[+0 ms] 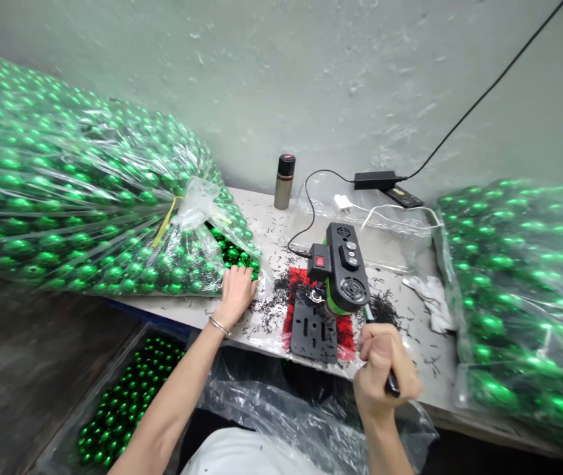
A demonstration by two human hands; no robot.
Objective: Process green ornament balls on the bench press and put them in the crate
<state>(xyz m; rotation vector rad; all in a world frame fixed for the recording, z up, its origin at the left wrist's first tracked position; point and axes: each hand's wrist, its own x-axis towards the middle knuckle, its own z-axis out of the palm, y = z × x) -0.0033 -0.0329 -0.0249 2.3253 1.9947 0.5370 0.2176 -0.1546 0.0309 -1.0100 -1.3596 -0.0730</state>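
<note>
My left hand (238, 288) reaches to the torn opening of a big clear bag of shiny green balls (113, 218); its fingers are bent over balls at the edge, and whether they grip one is hidden. My right hand (385, 359) is wrapped round the black-ended lever (393, 384) of a small black and green machine (348, 264). The machine has a slotted black base plate (313, 332) over a red mat (345, 335). Small black bits (266, 313) lie scattered around it.
A dark-capped bottle (284, 185) stands by the wall. Behind the machine are a power adapter (375, 179), a phone-like black object (402, 196) and cables. White cloth (432, 300) and another bag of green balls (529, 297) lie right. A bin of balls (130, 396) sits below left.
</note>
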